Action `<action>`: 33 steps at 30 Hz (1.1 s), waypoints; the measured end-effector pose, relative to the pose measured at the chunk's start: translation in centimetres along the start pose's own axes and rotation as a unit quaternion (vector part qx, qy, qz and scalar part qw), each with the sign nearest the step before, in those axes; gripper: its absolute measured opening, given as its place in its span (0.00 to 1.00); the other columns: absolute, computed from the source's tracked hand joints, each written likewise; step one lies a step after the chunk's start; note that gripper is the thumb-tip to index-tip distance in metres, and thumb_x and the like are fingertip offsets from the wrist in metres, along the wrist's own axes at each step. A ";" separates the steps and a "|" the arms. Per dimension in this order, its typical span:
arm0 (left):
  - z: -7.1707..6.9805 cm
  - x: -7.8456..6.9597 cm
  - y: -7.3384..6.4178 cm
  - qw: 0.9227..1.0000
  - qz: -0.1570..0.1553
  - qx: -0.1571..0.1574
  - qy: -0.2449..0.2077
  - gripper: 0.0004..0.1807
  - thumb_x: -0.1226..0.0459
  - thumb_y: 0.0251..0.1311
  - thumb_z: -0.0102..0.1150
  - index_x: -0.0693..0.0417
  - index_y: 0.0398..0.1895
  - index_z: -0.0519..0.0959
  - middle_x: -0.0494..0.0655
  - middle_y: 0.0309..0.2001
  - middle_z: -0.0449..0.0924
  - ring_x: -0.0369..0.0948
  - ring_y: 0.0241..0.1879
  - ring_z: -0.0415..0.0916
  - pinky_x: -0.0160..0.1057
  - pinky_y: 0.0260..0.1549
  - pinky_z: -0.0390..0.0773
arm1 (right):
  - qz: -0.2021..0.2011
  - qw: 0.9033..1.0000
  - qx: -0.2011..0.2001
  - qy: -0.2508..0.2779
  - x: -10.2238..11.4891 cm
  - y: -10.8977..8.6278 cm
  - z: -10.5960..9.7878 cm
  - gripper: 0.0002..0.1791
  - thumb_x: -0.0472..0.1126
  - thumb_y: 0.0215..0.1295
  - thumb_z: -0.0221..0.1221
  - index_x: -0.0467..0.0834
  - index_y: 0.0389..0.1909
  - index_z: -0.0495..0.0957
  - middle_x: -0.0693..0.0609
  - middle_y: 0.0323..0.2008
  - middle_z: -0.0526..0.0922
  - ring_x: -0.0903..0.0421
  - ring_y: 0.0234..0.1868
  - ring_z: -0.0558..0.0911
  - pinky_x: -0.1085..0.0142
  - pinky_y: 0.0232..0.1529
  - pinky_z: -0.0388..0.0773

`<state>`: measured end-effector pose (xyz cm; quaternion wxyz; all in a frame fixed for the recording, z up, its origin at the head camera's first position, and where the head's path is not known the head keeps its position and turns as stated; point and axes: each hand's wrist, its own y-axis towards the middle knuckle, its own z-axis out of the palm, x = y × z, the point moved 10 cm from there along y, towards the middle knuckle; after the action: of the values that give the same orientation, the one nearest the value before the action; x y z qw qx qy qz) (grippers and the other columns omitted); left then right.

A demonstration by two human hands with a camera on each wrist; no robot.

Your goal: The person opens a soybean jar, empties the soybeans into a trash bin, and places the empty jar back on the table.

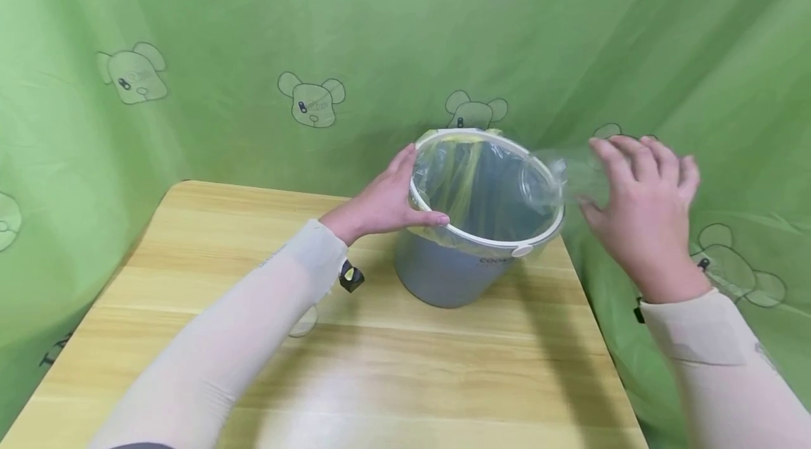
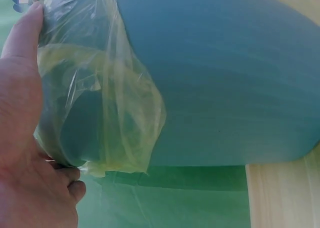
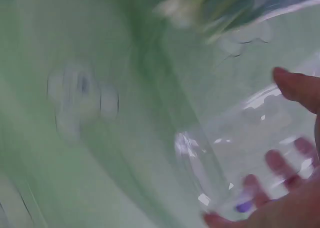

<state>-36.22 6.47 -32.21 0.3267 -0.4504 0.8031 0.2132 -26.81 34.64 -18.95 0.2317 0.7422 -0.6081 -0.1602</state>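
Note:
A grey-blue trash bin point(image 1: 437, 269) with a white rim ring point(image 1: 488, 241) stands on the table. A thin yellowish clear bag point(image 2: 135, 118) lines it and folds over its edge. My left hand point(image 1: 386, 199) grips the bin's rim at the left, thumb along the front of the ring, fingers on the far side. Beyond the right rim, my right hand point(image 1: 652, 210) holds a clear plastic cup point(image 1: 579, 174) lying sideways, its round end over the bin's opening. In the right wrist view the cup point(image 3: 235, 133) lies between thumb and fingers, blurred and see-through.
The bin is near the back right corner of a wooden table point(image 1: 355, 364). A green curtain point(image 1: 380, 27) printed with bear heads hangs close behind and along the right side. Both forearms wear pale sleeves point(image 1: 234, 336).

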 end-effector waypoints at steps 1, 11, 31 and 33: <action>0.0 0.1 -0.1 1.000 0.000 -0.003 -0.001 0.82 0.32 0.49 0.80 0.52 0.90 0.31 0.47 0.91 0.24 0.58 0.88 0.49 0.58 0.86 0.55 | 0.041 0.998 0.014 0.041 -0.7 0.0 0.3 0.49 0.36 0.60 0.77 0.49 0.81 0.67 0.34 0.78 0.70 0.28 0.80 0.63 0.22 0.82 0.48; 0.1 0.3 -0.7 1.000 -0.003 -0.016 -0.016 0.79 0.36 0.50 0.82 0.51 0.91 0.35 0.47 0.91 0.23 0.59 0.88 0.48 0.62 0.85 0.57 | 0.336 0.781 0.059 0.523 -5.0 -4.1 2.6 0.54 0.41 0.69 0.74 0.65 0.85 0.49 0.57 0.78 0.68 0.56 0.72 0.72 0.69 0.73 0.78; -2.2 5.4 -8.9 0.993 -0.044 0.008 0.108 0.72 0.29 0.61 0.67 0.58 0.90 0.38 0.57 0.91 0.36 0.59 0.90 0.39 0.65 0.89 0.41 | 0.237 0.876 0.116 0.404 6.9 -18.4 6.8 0.49 0.36 0.68 0.72 0.47 0.84 0.57 0.45 0.75 0.72 0.51 0.68 0.76 0.83 0.63 0.70; -1.7 5.8 -9.5 0.993 -0.047 0.011 0.109 0.72 0.29 0.61 0.67 0.58 0.90 0.38 0.57 0.91 0.36 0.59 0.90 0.39 0.65 0.89 0.40 | 0.240 0.880 0.141 0.385 7.3 -20.1 9.5 0.50 0.39 0.66 0.75 0.45 0.84 0.58 0.41 0.77 0.72 0.46 0.71 0.75 0.81 0.64 0.69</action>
<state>-30.76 -2.77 -35.62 0.2518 -0.5046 0.8142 0.1382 -13.58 29.18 -37.46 0.3719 0.6012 -0.6466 0.2866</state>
